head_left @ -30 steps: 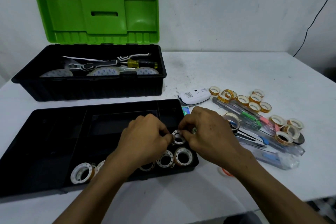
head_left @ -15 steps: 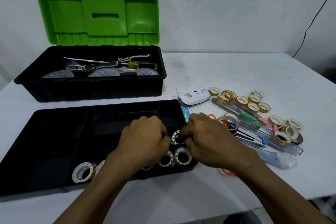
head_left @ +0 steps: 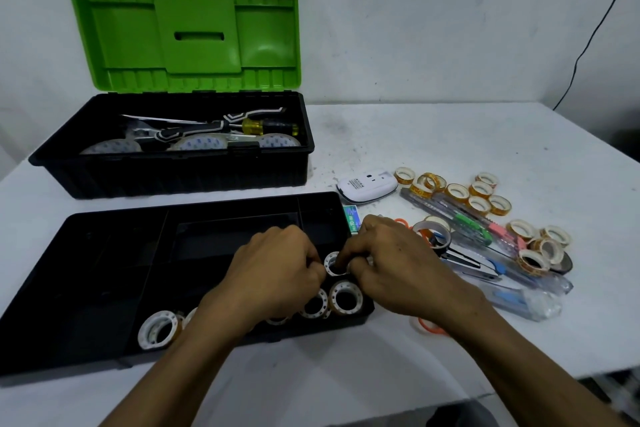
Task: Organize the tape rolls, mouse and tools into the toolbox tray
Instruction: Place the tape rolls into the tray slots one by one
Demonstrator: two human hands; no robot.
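Tape roll [head_left: 333, 264] pinched, near tray's [head_left: 86, 288] right wall

Curled fingers of the left hand [head_left: 273, 270] and right hand [head_left: 398, 263] cover most of the roll [head_left: 331, 265] between them; only its left arc shows. The left wrist hides part of the tray rolls [head_left: 346, 300], so their count cannot be told. The right forearm covers part of an orange ring [head_left: 429, 326]. The tray [head_left: 207, 210] is cut off at the left edge, both forearms at the bottom edge. The toolbox [head_left: 173, 177] wall hides the lower parts of the tools [head_left: 194, 130] inside. Print on the mouse [head_left: 367, 185] is too small to read
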